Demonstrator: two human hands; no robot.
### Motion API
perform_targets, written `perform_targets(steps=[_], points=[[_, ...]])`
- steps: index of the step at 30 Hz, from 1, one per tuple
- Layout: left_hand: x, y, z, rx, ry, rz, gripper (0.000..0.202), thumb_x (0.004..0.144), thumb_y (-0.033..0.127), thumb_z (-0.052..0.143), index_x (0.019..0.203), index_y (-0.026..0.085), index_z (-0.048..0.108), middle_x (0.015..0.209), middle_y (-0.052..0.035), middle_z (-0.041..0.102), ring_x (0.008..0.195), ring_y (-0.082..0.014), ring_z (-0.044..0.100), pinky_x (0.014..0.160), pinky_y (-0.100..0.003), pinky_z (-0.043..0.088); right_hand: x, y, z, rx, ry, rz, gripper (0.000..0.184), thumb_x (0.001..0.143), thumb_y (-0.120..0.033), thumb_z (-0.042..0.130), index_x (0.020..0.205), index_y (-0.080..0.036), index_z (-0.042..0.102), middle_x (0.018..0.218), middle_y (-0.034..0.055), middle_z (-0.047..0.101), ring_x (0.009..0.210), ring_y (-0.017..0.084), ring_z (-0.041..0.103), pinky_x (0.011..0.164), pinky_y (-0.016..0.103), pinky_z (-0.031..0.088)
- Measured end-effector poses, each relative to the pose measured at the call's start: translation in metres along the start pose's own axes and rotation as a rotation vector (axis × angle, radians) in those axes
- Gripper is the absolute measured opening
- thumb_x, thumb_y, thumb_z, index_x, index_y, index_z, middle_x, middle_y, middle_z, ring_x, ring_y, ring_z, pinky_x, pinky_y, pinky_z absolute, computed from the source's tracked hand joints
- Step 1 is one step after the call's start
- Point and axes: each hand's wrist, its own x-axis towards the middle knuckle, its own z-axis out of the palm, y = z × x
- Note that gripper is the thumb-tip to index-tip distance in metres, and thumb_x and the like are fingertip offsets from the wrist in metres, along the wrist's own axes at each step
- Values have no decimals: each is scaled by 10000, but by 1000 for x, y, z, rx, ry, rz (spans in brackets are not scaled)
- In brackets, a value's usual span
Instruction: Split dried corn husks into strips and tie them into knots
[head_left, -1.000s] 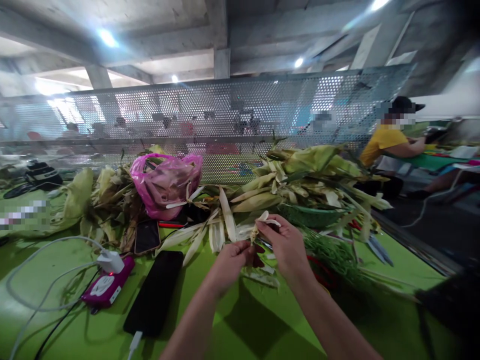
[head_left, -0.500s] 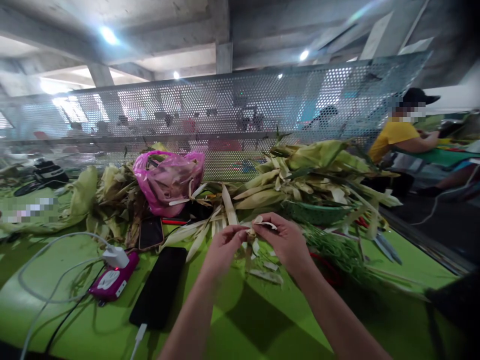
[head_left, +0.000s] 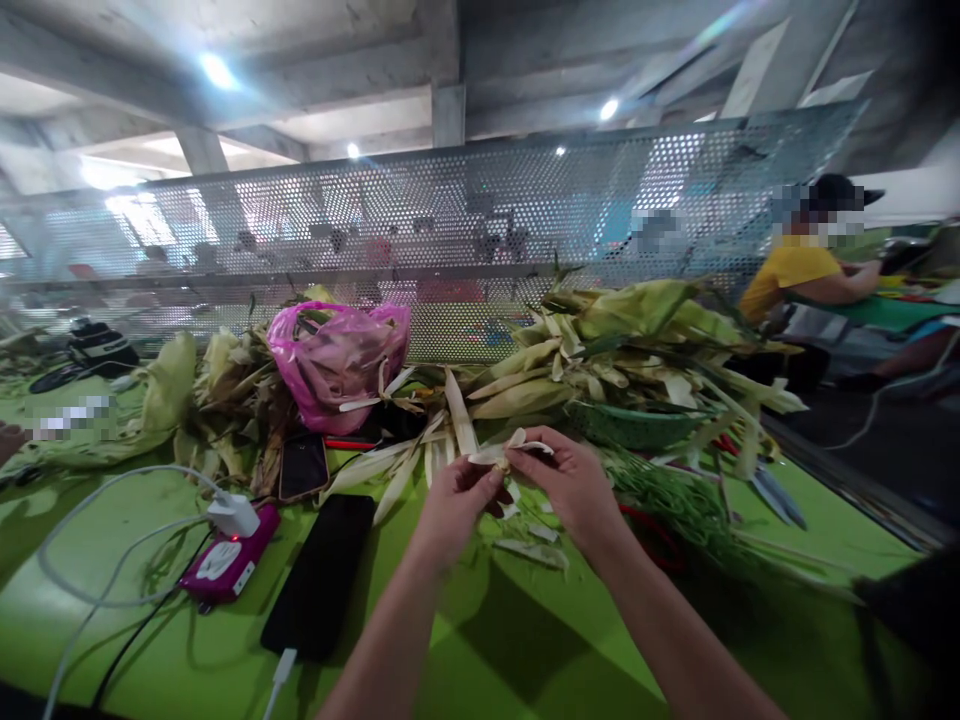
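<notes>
Pinching a pale, curled husk strip [head_left: 489, 455], left hand [head_left: 456, 502] and right hand [head_left: 564, 478] both grip it; flat, fibrous scraps [head_left: 531, 553] lie below on smooth green tabletop [head_left: 184, 655].

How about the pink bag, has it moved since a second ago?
No, the pink bag hasn't moved: it's in the same spot in front of the metal screen.

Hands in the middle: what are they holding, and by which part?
Pale husk strips, pinched by the left hand and right hand, with ends sticking out; the exact gripped part is hidden.
</notes>
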Motion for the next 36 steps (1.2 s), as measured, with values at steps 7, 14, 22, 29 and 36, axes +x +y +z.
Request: perform_targets(steps=[7, 14, 22, 29, 36], points=[[4, -15, 4, 139, 47, 55, 290, 650, 349, 760, 711, 175, 536, 603, 9, 604, 539, -98, 516, 492, -205, 331, -1, 5, 3, 209, 69, 99, 296, 619, -403, 795, 734, -207, 606, 690, -4, 614, 619, 154, 585, 606, 283, 512], [0, -5, 0, 43, -33, 40, 328, 657, 372, 778, 860, 156, 639, 817, -56, 685, 754, -152, 616, 691, -256, 443, 4, 3, -6, 95, -22, 56, 235, 653, -356, 771, 732, -200, 614, 619, -44, 544, 545, 109, 493, 523, 230, 420], [1, 8, -7, 92, -21, 45, 336, 627, 356, 798, 865, 136, 711, 816, -68, 697, 734, -154, 608, 735, -277, 453, 2, -2, -1, -125, -163, -52, 144, 683, -291, 713, 732, -192, 620, 627, -40, 568, 582, 120, 496, 566, 248, 405], [5, 4, -9, 51, 95, 40, 261, 633, 311, 791, 800, 125, 716, 715, -28, 678, 642, -102, 575, 669, -226, 439, 2, 8, 1, -110, -31, -91, 247, 730, -329, 694, 926, -208, 605, 754, -8, 599, 702, 153, 547, 646, 269, 450], [11, 8, -27, -264, 368, 105, 284, 582, 292, 821, 782, 146, 680, 736, 3, 653, 635, -82, 581, 650, -211, 468, -1, 14, 10, -49, -82, 30, 230, 803, -418, 635, 870, -198, 634, 825, 23, 634, 772, 169, 561, 718, 287, 436]])
